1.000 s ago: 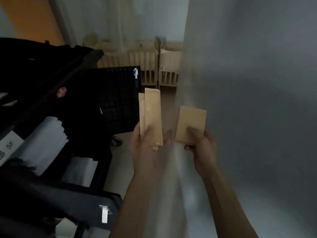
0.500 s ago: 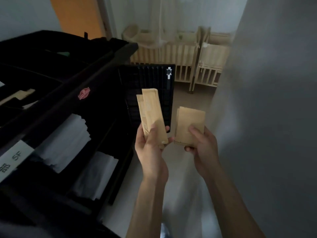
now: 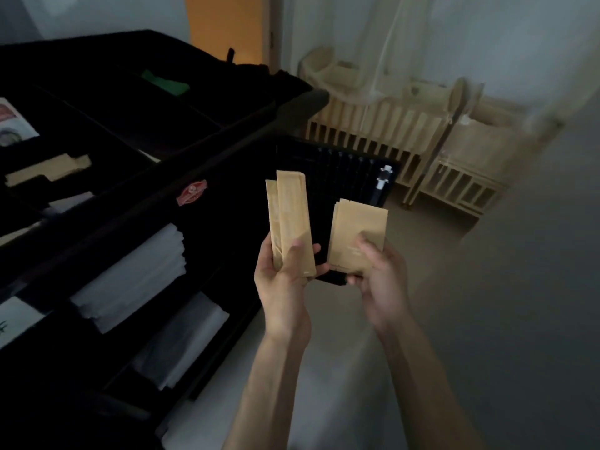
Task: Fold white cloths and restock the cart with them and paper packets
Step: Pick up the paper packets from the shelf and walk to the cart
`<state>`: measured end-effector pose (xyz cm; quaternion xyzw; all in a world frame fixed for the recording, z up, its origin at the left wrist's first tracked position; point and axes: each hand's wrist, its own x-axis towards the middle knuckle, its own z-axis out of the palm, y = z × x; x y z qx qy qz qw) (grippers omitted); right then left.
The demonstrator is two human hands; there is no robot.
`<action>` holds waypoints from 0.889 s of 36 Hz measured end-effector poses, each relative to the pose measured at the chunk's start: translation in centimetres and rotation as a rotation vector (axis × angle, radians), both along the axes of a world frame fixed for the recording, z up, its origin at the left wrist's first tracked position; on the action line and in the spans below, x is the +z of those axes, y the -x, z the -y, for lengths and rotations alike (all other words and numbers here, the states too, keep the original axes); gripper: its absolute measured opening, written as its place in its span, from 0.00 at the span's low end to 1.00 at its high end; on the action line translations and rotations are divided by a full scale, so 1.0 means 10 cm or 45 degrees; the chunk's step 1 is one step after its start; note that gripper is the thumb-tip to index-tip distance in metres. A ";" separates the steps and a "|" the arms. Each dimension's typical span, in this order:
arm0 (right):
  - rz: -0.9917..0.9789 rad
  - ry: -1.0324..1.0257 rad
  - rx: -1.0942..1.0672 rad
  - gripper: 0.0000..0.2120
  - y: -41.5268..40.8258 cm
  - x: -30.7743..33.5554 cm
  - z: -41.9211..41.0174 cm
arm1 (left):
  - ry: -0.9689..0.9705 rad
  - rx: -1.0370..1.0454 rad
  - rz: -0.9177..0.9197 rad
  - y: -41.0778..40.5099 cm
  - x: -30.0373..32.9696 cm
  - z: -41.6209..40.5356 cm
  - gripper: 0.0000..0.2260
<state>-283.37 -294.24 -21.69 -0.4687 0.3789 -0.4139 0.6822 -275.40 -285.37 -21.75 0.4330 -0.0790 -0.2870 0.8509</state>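
Note:
My left hand (image 3: pixel 285 280) grips a few long narrow brown paper packets (image 3: pixel 290 216) upright, thumb across their lower part. My right hand (image 3: pixel 378 274) holds a small stack of wider brown packets (image 3: pixel 357 235) just to the right, thumb on the front. Both hands hover beside the black cart (image 3: pixel 162 177) on my left. Folded white cloths (image 3: pixel 136 274) lie stacked on its upper shelf, and more cloths (image 3: pixel 181 339) on the shelf below. A brown packet (image 3: pixel 48 170) lies in a top tray compartment.
A black slatted panel (image 3: pixel 344 177) hangs off the cart's end behind the packets. Wooden cribs (image 3: pixel 389 125) stand against the far wall. A grey wall (image 3: pixel 535 254) runs close on my right. An orange door (image 3: pixel 227 27) is behind the cart.
The view has swung left and up, showing more of the cart's top tray. Both hands keep the same hold on their packets and stay close together.

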 end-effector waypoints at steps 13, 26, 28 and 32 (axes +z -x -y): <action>0.065 -0.075 0.478 0.10 -1.21 -0.07 0.55 | -0.091 0.424 0.049 -0.89 -0.02 0.18 0.12; 0.138 -0.098 1.000 0.10 -2.10 0.18 1.24 | -0.116 0.790 -0.014 -1.18 0.27 0.91 0.11; 0.164 -0.113 1.074 0.10 -2.20 0.21 1.26 | -0.115 0.848 -0.001 -1.20 0.29 0.92 0.11; 0.181 -0.142 1.232 0.08 -2.36 0.23 1.18 | -0.120 0.975 -0.003 -1.24 0.31 0.83 0.11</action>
